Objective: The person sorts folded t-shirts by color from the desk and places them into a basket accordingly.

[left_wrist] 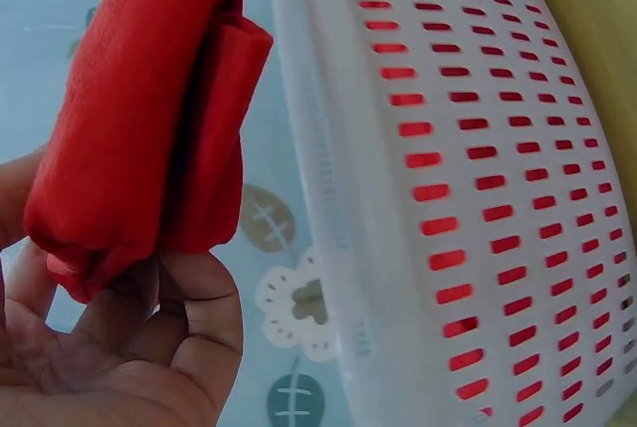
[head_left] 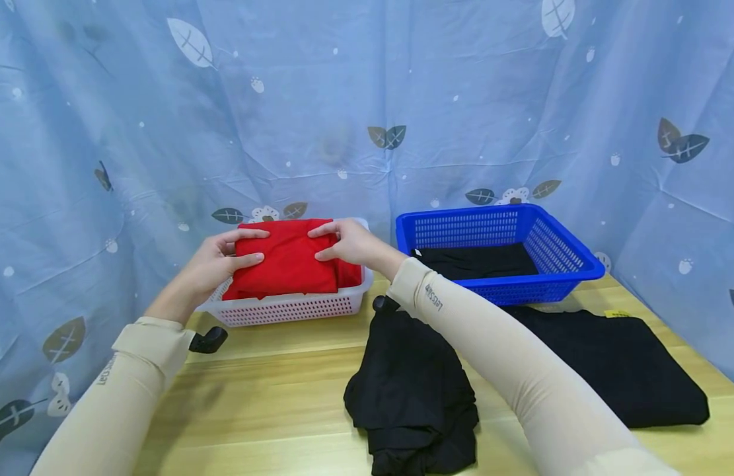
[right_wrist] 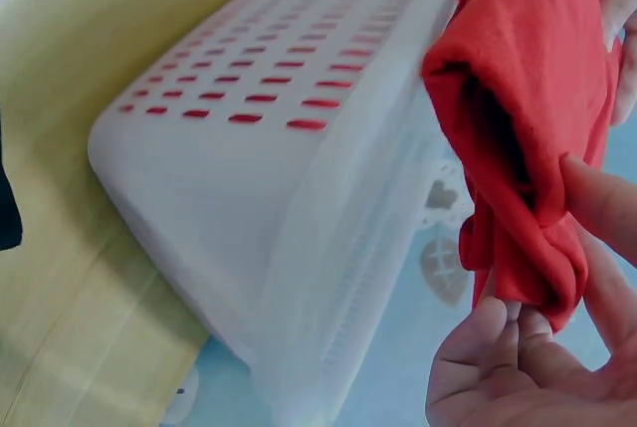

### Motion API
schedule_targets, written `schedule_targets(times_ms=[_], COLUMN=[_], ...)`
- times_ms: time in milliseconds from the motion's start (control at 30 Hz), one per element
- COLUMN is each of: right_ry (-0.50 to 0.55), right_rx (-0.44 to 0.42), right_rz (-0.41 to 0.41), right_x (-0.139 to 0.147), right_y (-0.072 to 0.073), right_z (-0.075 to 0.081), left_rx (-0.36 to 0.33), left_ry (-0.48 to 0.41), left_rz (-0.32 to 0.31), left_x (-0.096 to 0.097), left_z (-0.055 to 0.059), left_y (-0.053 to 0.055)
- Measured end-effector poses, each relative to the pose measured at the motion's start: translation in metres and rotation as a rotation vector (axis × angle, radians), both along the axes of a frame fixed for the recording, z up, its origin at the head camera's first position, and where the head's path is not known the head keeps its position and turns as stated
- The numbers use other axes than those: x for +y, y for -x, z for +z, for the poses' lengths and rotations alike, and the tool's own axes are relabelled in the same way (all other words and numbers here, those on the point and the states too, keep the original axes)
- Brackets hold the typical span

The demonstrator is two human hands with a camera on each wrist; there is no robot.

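Note:
A folded red garment [head_left: 286, 261] is held level over the white basket [head_left: 295, 309], one hand at each end. My left hand [head_left: 209, 268] grips its left end, fingers on top; in the left wrist view other fingers curl under the rolled edge [left_wrist: 109, 128]. At the opposite end my right hand [head_left: 363, 248] pinches the cloth, and the right wrist view shows its thumb and fingers around the folded layers [right_wrist: 537, 108]. More red cloth [left_wrist: 448, 294] shows through the slots in the basket's wall.
To the right stands a blue basket [head_left: 533, 291] with black cloth [head_left: 479, 262] inside. A heap of black clothing [head_left: 411, 383] lies on the wooden table [head_left: 271, 396] at front centre. Further right is a flat folded black garment [head_left: 628, 370]. A patterned blue curtain [head_left: 319, 99] hangs behind.

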State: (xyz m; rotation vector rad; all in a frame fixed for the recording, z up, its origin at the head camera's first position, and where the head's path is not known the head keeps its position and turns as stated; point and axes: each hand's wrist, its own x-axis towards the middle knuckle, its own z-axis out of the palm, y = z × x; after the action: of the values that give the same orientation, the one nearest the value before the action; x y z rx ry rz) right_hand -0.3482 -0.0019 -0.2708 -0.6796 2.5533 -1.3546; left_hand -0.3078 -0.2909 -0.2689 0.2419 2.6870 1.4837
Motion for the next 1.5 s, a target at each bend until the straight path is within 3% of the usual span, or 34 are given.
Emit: schedule_targets(times_ms=[300, 633, 1167, 1500], right_ry=[-0.106, -0.156, -0.364, -0.395], right_rx=[0.055, 0.079, 0.009, -0.004], right_rz=[0.014, -0.01, -0.024, -0.032], right_x=[-0.008, -0.012, -0.023, -0.031], right_y=[0.015, 0.025, 0.026, 0.022], right_z=[-0.011, -0.016, -0.029, -0.034], left_rx=[-0.031, -0.026, -0.039, -0.037], left_ry=[0.058, 0.124, 0.237, 0.335], left_rz=[0.032, 0.086, -0.004, -0.036], left_x=[0.001, 0.012, 0.013, 0.012], left_z=[-0.019, -0.026, -0.039, -0.045], left_y=[0.013, 0.023, 0.029, 0.037])
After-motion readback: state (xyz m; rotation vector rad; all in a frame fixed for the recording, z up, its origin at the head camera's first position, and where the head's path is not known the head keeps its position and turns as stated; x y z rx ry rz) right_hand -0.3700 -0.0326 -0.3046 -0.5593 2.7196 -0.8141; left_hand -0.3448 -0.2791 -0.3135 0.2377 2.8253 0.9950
